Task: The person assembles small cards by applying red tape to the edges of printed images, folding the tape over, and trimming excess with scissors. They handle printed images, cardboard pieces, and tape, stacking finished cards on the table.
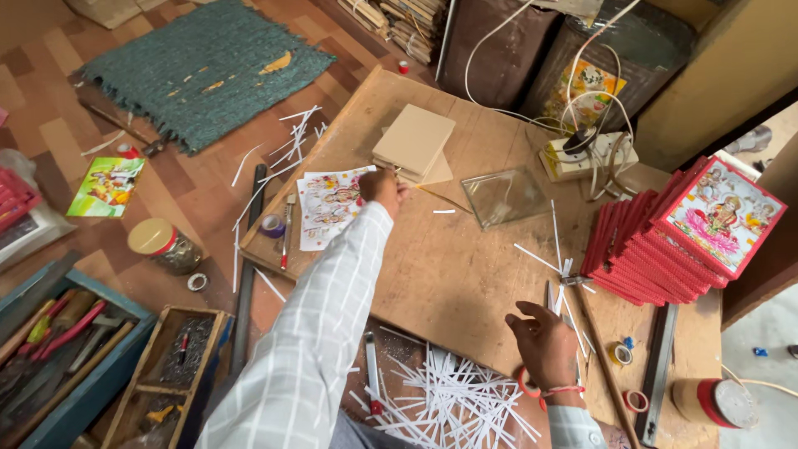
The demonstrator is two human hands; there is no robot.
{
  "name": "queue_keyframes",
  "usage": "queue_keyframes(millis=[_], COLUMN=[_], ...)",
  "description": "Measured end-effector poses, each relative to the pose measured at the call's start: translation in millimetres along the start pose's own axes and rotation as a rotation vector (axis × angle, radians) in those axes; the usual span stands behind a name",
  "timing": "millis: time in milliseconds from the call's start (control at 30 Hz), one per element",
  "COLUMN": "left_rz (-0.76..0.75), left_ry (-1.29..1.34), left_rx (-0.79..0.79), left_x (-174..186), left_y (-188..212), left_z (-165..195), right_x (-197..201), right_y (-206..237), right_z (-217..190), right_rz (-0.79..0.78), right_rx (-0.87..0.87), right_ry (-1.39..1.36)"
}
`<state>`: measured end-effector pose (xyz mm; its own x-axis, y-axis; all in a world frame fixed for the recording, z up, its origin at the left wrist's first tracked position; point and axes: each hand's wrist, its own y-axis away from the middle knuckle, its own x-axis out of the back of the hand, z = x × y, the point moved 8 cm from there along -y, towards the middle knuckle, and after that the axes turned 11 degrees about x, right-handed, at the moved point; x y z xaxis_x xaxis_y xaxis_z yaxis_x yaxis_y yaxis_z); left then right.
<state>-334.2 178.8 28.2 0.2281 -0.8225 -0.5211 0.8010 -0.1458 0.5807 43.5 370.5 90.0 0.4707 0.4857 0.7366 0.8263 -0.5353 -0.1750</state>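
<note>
Printed sheet point(328, 204), long axis toward boards point(413, 141)

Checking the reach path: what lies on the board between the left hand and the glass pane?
In the head view, between the left hand and the glass pane lie a thin stick and a short white strip; otherwise bare board.

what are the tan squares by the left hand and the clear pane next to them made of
Tan squares: likely fibreboard or thick card, matte and even in colour, with no visible grain. Clear pane: probably glass, since the board shows through and its edges glint.
</note>
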Motion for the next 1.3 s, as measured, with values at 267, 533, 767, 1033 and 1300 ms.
queue_keyframes(millis=[267,533,767,1033,1300], left_rz=[-0.093,-0.307,-0.482,-0.891,-0.715], left_ry=[-0.012,-0.159,-0.807,-0.829,-0.963], left_rx=[0.092,-0.469,-0.890,-0.274,-0.414], left_x=[-25,-63,-39,-6,-2], left_y=[-40,41,191,217,146], left_z=[-9,48,39,-65,-83], right_x=[-4,5,40,-23,-81], right_y=[-9,-6,7,21,24], right_z=[-5,-7,-47,-58,-19], right_rz=[-0.024,0.022,0.297,-0.285,-0.294], right_rx=[0.132,0.130,0.304,0.224,-0.022], right_ry=[-0.031,0.003,-0.008,-0.652,-0.861])
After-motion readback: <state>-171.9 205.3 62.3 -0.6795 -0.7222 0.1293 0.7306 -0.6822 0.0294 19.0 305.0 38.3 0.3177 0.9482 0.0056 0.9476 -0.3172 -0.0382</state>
